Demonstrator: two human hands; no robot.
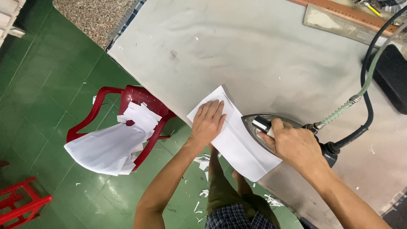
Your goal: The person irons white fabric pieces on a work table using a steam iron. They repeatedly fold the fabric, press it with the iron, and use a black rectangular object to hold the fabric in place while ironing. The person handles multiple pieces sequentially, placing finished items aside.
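A folded white piece of fabric (237, 146) lies at the near edge of a grey padded ironing table (254, 51). My left hand (207, 121) presses flat on the fabric's left half, fingers spread. My right hand (292, 144) grips the handle of a steam iron (258, 127), whose metal sole rests on the fabric's right side. A black cord and a pale green hose (339, 112) run from the iron's back up to the right.
A red plastic chair (106, 95) stands left of the table, stacked with white fabric pieces (110, 146). A red stool (21, 199) sits at the lower left. White scraps litter the green floor. A wooden ruler (347, 12) and a black pad (392, 76) lie at the table's far right.
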